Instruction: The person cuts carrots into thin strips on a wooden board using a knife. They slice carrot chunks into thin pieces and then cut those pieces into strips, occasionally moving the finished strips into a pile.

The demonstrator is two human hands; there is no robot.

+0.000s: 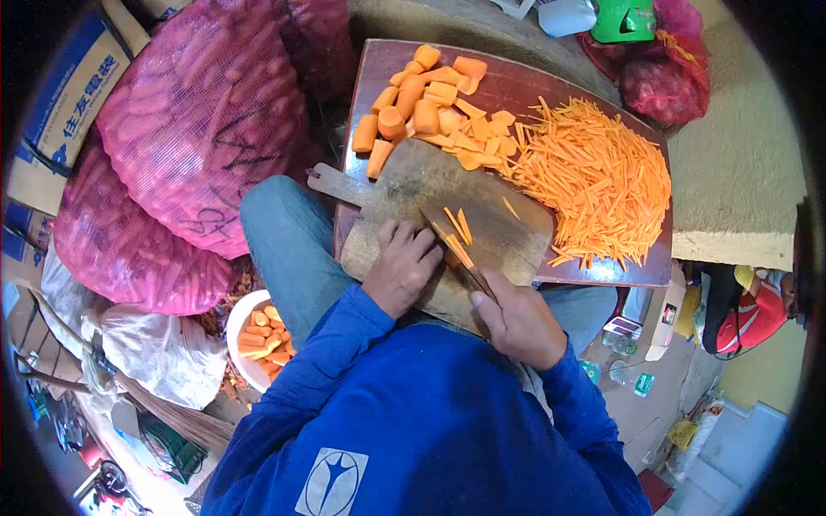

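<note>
"Where are my hands?"

"Your right hand [514, 320] is wrapped round the handle of a long, dark-bladed metal knife [472, 278], at the near edge of the worn wooden cutting board [413, 181]. Your left hand [403, 265] is curled beside the blade, fingers bunched narrow; whether they pinch anything, I can't tell."

"And the carrot?"

"A few slim, bright-orange carrot sticks [465, 225] lie on the board, some right against the blade. Beyond it, on the glossy dark-red table [379, 69], are stubby peeled carrot chunks [391, 122]; to its far right is a big heap of fine orange shreds [602, 181]."

"How will they handle?"

"The sticks look light and likely brittle, so gather them loosely along their length. The chunks should be firm, heavier and perhaps slick; take them by their rounded sides, fingertips tucked back from the edge."

"Farther out?"

"Left of the board, bulging pink mesh sacks [202, 120]."
</note>
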